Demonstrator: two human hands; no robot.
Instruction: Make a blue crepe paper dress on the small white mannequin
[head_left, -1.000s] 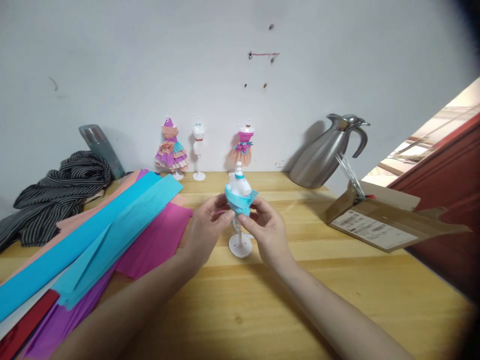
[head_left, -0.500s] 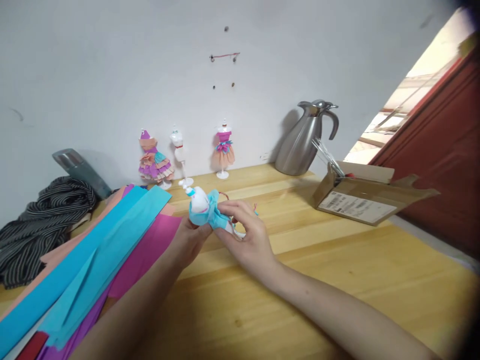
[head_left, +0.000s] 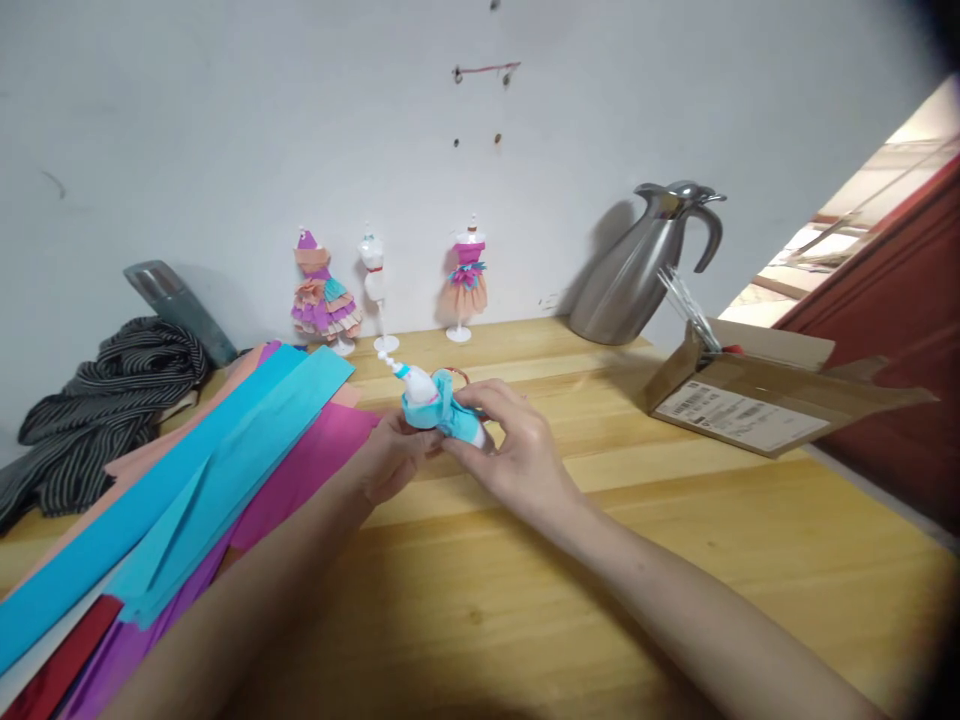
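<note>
I hold one smooth white mannequin tilted over the wooden table, left hand pinching its crinkled blue paper wrap, right hand gripping its lower body; three upright mannequins behind, two in gathered skirts; one tapered metal jug.

Between my left hand and right hand is a doll dress form; behind it, three more dress forms stand by the wall. Left, paper strips lie beside a cloth; right, a cardboard box sits before a jug.
</note>
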